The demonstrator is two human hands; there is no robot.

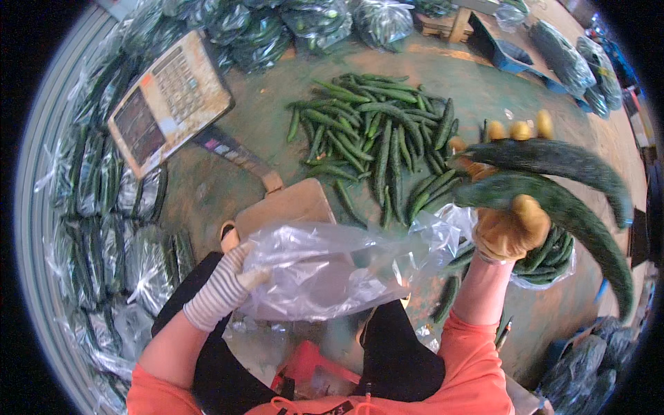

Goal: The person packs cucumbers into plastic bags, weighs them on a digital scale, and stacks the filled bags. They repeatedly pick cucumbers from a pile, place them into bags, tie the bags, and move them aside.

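Observation:
My left hand (236,275), in a striped knit glove, grips the edge of a clear plastic bag (321,275) spread over my lap and the scale's platform (290,205). In my right hand (511,228), in a tan work glove, are two long, curved dark green cucumbers (576,212), held to the right of the bag. A loose pile of smaller cucumbers (384,119) lies on the floor in front of me. The digital scale's display and keypad head (171,104) stands at the upper left. Whether the bag holds anything is unclear.
Bagged cucumbers (93,171) line the left side, and more full bags (311,21) stand along the far edge. An open bag of cucumbers (544,259) sits beside my right wrist. Dark bags (581,363) lie at lower right. A blue crate (513,57) is at upper right.

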